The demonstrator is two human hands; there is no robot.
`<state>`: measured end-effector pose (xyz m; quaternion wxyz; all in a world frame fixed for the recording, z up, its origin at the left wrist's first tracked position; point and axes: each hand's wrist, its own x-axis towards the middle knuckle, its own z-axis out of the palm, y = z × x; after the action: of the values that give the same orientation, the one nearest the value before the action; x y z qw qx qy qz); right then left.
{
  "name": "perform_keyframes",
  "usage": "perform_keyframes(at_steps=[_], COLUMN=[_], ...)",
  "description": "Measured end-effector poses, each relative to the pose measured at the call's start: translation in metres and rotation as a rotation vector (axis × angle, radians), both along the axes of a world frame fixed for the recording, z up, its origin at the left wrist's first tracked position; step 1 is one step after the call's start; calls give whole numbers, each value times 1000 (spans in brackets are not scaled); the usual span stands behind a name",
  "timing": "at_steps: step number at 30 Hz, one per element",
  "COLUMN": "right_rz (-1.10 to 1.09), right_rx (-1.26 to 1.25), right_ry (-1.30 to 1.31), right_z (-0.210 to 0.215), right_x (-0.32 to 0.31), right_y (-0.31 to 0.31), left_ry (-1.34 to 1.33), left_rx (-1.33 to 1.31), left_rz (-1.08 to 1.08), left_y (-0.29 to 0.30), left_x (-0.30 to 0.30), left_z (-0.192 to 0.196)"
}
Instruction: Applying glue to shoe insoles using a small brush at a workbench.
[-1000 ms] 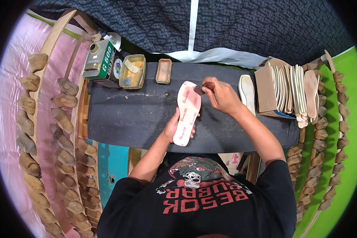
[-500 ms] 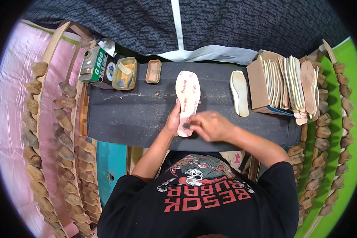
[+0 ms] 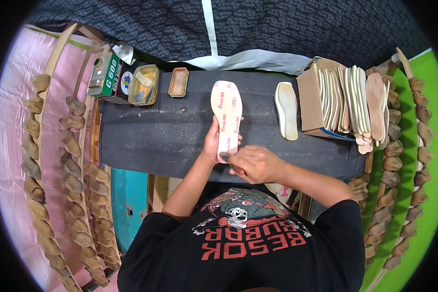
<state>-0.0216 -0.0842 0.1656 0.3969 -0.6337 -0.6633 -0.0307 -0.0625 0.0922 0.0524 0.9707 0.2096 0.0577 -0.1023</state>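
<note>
a pale pink insole board (image 3: pixel 227 117) lies lengthwise near the middle of a dark, speckled surface (image 3: pixel 155 136), its toe pointing away from the person and its heel at the near edge. it is flat, thin and matt, with small red printed marks along it. left of the insole, at the far edge of the surface, sit a small brown rectangular dish (image 3: pixel 178 82), a shallow yellowish tray (image 3: pixel 144 85) with bits inside, and a green and white can (image 3: pixel 106 74). right of the insole lies a single cream sole (image 3: pixel 286 110), thicker and rounded, and further right an open cardboard box (image 3: pixel 310 102) holds a row of flat insoles (image 3: pixel 357 100) standing on edge. wooden racks (image 3: pixel 58 160) of brown, lumpy shoe lasts curve along the outer left and right, well apart from the insole. nothing lies between the insole and the hands.

the left hand (image 3: pixel 212 143) rests against the insole's left edge near the heel, fingers partly curled around that edge, gripping it. the right hand (image 3: pixel 254 163) sits just beside the heel, closed loosely into a fist around a small tool (image 3: pixel 226 158) whose dark tip touches the heel end; a bit of red shows under the palm.
</note>
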Motion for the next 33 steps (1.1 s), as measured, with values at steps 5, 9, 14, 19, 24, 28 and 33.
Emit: perform_keyframes(at_steps=[5, 9, 14, 19, 24, 28, 33], right_rz=[95, -93, -217, -65, 88, -22, -414], right_rx=[-279, -419, -92, 23, -84, -126, -83], right_ry=[203, 242, 61, -16, 98, 108, 86], right_z=[10, 35, 25, -7, 3, 13, 23], right_x=[29, 71, 68, 21, -13, 12, 54], right_y=[15, 38, 60, 63, 63, 65, 69], left_ry=[94, 161, 56, 121, -21, 24, -34], left_rx=[-10, 44, 52, -27, 16, -14, -70], left_rz=[12, 43, -1, 81, 89, -36, -87], left_y=[-2, -3, 27, 48, 55, 58, 51], left_x=[-10, -12, -14, -8, -3, 0, 2], left_z=[9, 12, -3, 12, 10, 5, -6])
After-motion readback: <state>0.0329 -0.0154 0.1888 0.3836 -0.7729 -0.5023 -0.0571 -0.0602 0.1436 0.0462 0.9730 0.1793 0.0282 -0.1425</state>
